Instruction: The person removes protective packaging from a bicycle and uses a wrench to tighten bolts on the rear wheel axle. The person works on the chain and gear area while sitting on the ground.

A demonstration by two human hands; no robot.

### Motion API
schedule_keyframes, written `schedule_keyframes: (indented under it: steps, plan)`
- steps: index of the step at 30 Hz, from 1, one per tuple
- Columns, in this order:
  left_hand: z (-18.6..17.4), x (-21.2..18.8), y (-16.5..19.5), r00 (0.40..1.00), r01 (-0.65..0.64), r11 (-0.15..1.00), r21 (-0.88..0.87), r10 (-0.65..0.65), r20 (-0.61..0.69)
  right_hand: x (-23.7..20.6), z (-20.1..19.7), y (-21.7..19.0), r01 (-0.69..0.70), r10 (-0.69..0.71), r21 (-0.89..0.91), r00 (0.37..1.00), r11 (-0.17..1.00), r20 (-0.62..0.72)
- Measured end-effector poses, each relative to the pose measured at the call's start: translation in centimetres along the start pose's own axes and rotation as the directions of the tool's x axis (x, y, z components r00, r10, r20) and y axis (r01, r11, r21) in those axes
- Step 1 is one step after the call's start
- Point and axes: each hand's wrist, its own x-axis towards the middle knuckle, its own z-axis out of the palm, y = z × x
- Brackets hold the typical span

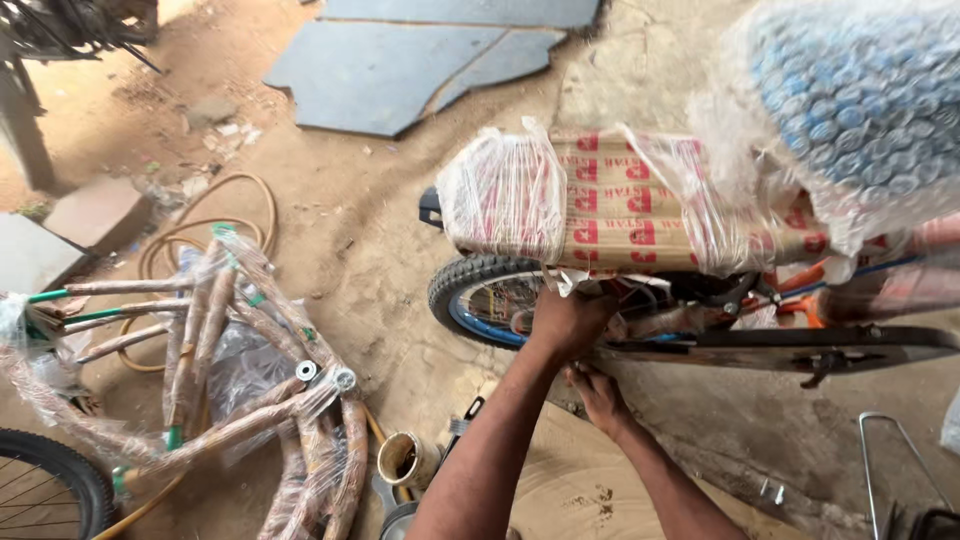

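A small bicycle stands upside-tilted before me, its frame packed in printed cardboard (620, 205) and clear plastic film (500, 195). Its black tyre with a blue rim (470, 290) shows under the cardboard. My left hand (568, 320) is closed around a part of the bicycle just below the cardboard, next to the wheel. My right hand (600, 398) is directly beneath it with curled fingers, close to the same spot; what it touches is hidden. Bubble wrap (860, 100) covers the bicycle's right end.
A bundle of paper-and-film-wrapped bicycle frames (250, 400) lies on the dirt at left over a tan hose (200, 225). A small open tin (400, 458) stands near my arm. Another wheel (50, 490) sits at lower left, grey slabs (400, 60) at top, a wire rack (900, 460) at lower right.
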Motion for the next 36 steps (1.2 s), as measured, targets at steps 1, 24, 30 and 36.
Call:
schedule_keyframes:
  steps: [1, 24, 30, 36]
  plan:
    - [-0.1, 0.1, 0.2, 0.996, 0.081, 0.996, 0.025, -0.082, 0.043, 0.0, 0.1, -0.1, 0.009, -0.01, 0.052, 1.0, 0.999, 0.015]
    - [0.8, 0.4, 0.0, 0.978, 0.205, 0.976, 0.079, -0.207, 0.024, 1.7, -10.6, -0.6, 0.038, 0.477, -0.899, 0.837, 0.436, 0.267]
    - [1.0, 1.3, -0.8, 0.984, 0.161, 0.981, 0.105, -0.168, 0.061, -0.8, -15.5, -2.9, -0.178, 0.444, -0.759, 0.882, 0.626, 0.16]
    - [1.9, 1.4, -1.8, 0.989, 0.089, 0.993, 0.074, -0.097, 0.108, -3.0, -15.5, -4.8, 0.071, 0.038, -0.802, 0.993, 0.593, 0.116]
